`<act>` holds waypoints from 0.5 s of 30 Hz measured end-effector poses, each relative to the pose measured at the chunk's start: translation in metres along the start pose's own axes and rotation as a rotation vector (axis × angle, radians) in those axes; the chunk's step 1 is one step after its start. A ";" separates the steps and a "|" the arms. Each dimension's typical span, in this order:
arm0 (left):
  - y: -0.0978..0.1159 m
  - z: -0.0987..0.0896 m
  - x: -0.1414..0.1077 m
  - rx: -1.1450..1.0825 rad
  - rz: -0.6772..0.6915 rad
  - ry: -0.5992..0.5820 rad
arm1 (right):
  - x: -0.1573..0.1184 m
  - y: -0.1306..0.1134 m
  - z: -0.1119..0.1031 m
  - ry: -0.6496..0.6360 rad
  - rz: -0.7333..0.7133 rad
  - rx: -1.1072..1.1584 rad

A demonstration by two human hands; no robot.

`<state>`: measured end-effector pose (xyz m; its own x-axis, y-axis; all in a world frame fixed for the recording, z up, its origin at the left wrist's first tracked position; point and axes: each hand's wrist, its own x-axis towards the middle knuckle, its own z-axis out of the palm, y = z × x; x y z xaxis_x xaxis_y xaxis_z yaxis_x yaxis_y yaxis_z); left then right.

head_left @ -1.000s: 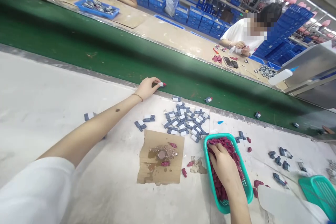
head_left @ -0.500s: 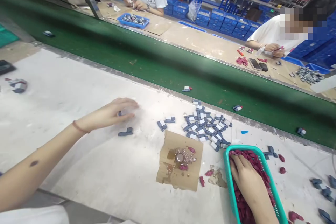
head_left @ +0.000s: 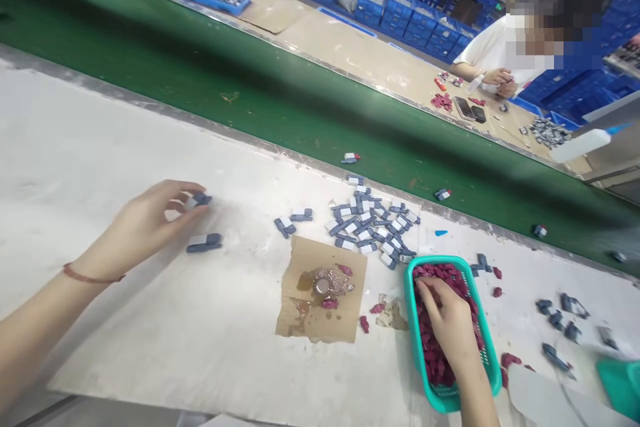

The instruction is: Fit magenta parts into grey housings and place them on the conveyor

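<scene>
My left hand [head_left: 145, 227] is over the left part of the white table, its thumb and fingertips closed on a small blue-and-white plastic piece [head_left: 202, 199]. Just below it lies another such piece [head_left: 205, 243]. My right hand [head_left: 447, 313] reaches into a green plastic basket [head_left: 493, 363] full of small dark red pieces [head_left: 437, 367]. Its thumb and index finger come together by the basket's left wall; whatever is between them is too small to make out. Left of the basket, a brown cardboard sheet [head_left: 293, 310] carries a round-topped, crusted object [head_left: 323, 287], wet stains and a few red pieces.
A pile of blue-and-white pieces [head_left: 370, 223] lies between the cardboard and a green conveyor belt [head_left: 240, 90] bearing several assembled pieces. More dark blue pieces [head_left: 556, 320] lie right of the basket. Across the belt, a co-worker [head_left: 500, 60] handles small parts; another person's arms show at upper left.
The view has shifted, moving the scene leftward. The piece in my left hand now shows plainly at its fingertips. My right hand is still in the basket, thumb and index finger now nearer together.
</scene>
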<state>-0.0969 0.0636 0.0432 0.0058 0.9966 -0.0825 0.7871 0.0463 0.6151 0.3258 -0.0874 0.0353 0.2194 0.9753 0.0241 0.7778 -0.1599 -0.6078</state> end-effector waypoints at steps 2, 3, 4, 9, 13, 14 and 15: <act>0.017 0.004 -0.005 -0.139 -0.161 0.042 | -0.003 -0.009 -0.003 0.039 0.165 0.219; 0.025 0.007 -0.008 -0.226 -0.224 0.010 | -0.005 -0.014 -0.004 0.072 0.229 0.320; 0.032 0.011 -0.011 -0.315 -0.267 -0.061 | -0.007 -0.020 -0.004 0.113 0.275 0.406; 0.059 0.047 -0.031 -0.685 -0.235 -0.566 | -0.017 -0.056 0.016 0.223 0.315 0.569; 0.068 0.076 -0.046 -0.855 -0.268 -0.718 | -0.018 -0.080 0.049 0.113 0.165 0.443; 0.069 0.080 -0.048 -0.901 -0.296 -0.747 | -0.017 -0.083 0.058 0.082 0.105 0.394; 0.069 0.084 -0.049 -0.954 -0.327 -0.774 | -0.016 -0.086 0.066 0.048 0.036 0.352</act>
<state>0.0090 0.0118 0.0240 0.5065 0.6441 -0.5733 0.0674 0.6333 0.7710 0.2166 -0.0795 0.0347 0.2766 0.9605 0.0302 0.5206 -0.1233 -0.8448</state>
